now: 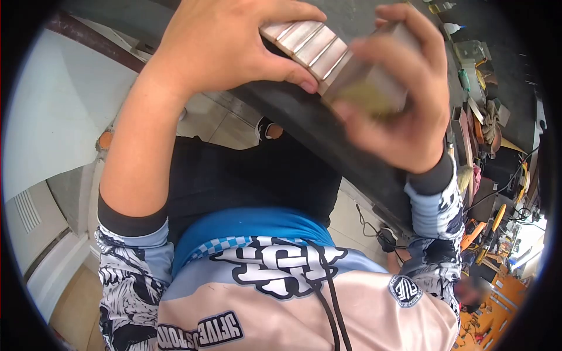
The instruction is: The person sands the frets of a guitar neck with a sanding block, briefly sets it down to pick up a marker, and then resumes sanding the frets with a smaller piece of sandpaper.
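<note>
My left hand [228, 50] grips a flat bar [310, 47] made of several pale, shiny segments with thin grooves between them. Its thumb presses along the near edge while the fingers reach over the far side. At the bar's right end, my right hand [410, 88] is curled round a boxy block [374, 90], smeared by motion. The block has grey-brown sides and a yellowish patch facing me, and it overlaps the end of the bar. Both hands are over the edge of a dark table [293, 111].
Assorted tools and small parts [483, 117] crowd the table's right side, with cables and an orange-handled tool [474, 234]. Another person [471, 292] is at the lower right, near an orange work surface [503, 304]. A white panel [58, 111] stands at the left.
</note>
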